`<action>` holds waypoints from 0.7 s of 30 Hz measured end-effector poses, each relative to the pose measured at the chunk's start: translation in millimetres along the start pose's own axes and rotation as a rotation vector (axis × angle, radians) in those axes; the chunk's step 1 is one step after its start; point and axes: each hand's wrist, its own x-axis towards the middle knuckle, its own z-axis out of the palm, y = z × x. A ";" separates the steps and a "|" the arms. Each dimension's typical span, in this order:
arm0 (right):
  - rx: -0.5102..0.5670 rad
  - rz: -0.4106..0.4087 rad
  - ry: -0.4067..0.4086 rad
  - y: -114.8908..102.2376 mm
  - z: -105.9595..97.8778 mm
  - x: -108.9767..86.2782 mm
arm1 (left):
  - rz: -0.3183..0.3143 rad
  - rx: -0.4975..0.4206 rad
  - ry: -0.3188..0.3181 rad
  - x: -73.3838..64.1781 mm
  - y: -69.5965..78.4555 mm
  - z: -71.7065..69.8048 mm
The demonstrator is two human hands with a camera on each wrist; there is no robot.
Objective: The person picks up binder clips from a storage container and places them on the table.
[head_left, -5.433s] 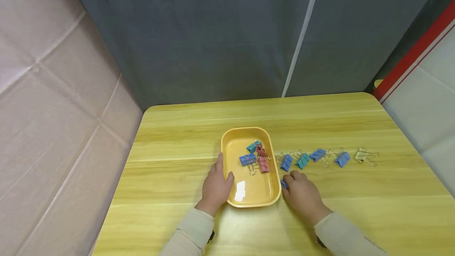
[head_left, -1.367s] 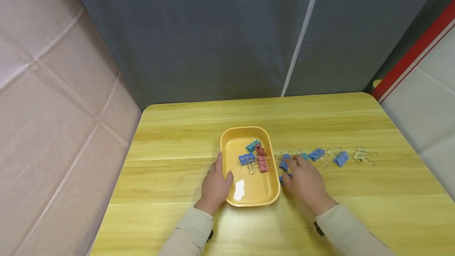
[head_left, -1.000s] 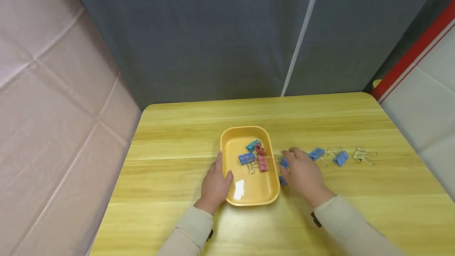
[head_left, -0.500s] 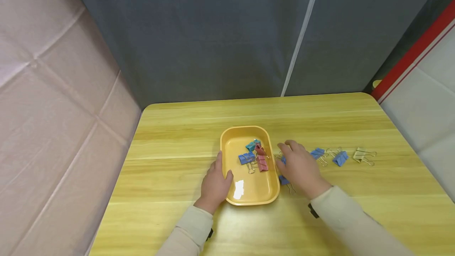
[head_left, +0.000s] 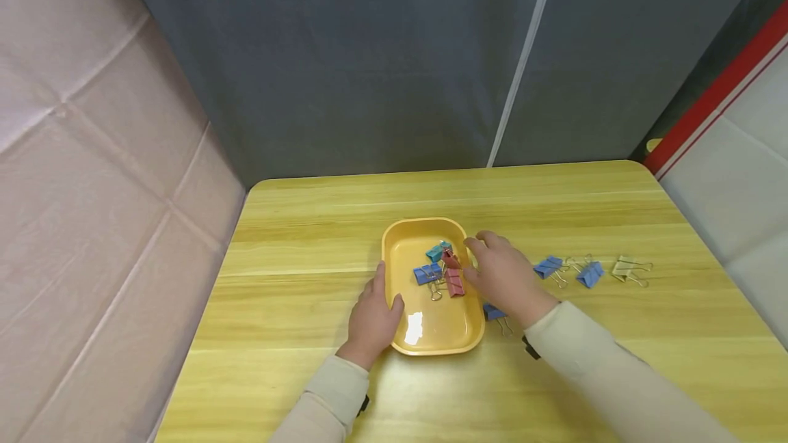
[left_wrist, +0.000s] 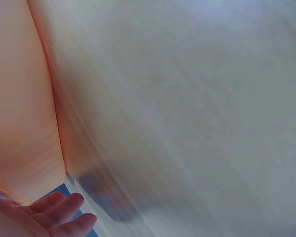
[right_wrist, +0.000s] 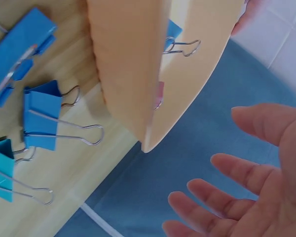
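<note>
A yellow tray (head_left: 446, 325) holds teal, red, blue and pink binder clips, such as the blue binder clip (head_left: 427, 274). My left hand (head_left: 372, 320) rests on the tray's left side, thumb over the rim; the left wrist view shows its fingers loose beside the wall. At the right rim is my right hand (head_left: 506, 279); the right wrist view shows its fingers spread, with nothing between them. A blue binder clip (head_left: 494, 312) lies just right of the tray. Behind the right hand in the head view, another blue binder clip (right_wrist: 43, 113) and a teal binder clip (right_wrist: 1, 168) are hidden.
Farther right on the wooden table (head_left: 295, 279) lie two blue binder clips, one beside the right forearm being a blue binder clip (head_left: 548, 266), and a pale yellow binder clip (head_left: 623, 269). A dark grey panel (head_left: 369, 74) stands behind the table.
My right hand set down the blue binder clip beside the tray, went over the row of clips, then moved left to the tray's right rim. The left hand and tray stayed put.
</note>
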 end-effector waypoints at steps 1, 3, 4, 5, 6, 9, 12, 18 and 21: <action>0.003 0.005 -0.012 -1.4 -0.2 1.4 | 0.003 0.000 0.000 0.0 -0.2 0.2; -0.001 0.014 -0.040 -4.4 -0.2 3.9 | 0.008 0.001 0.003 0.3 -0.6 0.7; -0.005 0.019 -0.054 -5.7 -0.3 5.0 | 0.011 0.001 0.006 0.3 -0.8 0.8; -0.008 0.024 -0.065 -7.0 -0.3 6.2 | 0.011 0.003 0.006 0.6 -1.1 1.0; -0.008 0.027 -0.074 -8.1 -0.2 7.5 | 0.011 0.003 0.007 0.7 -1.2 1.1; -0.005 0.038 -0.107 -11.9 -0.9 11.0 | 0.011 0.004 0.011 0.6 -1.4 1.3; -0.009 0.034 -0.130 -15.3 -1.4 14.1 | 0.007 0.004 0.008 0.2 -0.7 0.7; -0.008 -0.009 -0.134 -23.4 -0.6 19.7 | 0.004 0.003 0.004 0.1 0.5 0.0; 0.020 -0.008 -0.164 -27.6 0.1 23.1 | 0.003 0.003 0.002 0.5 0.6 0.1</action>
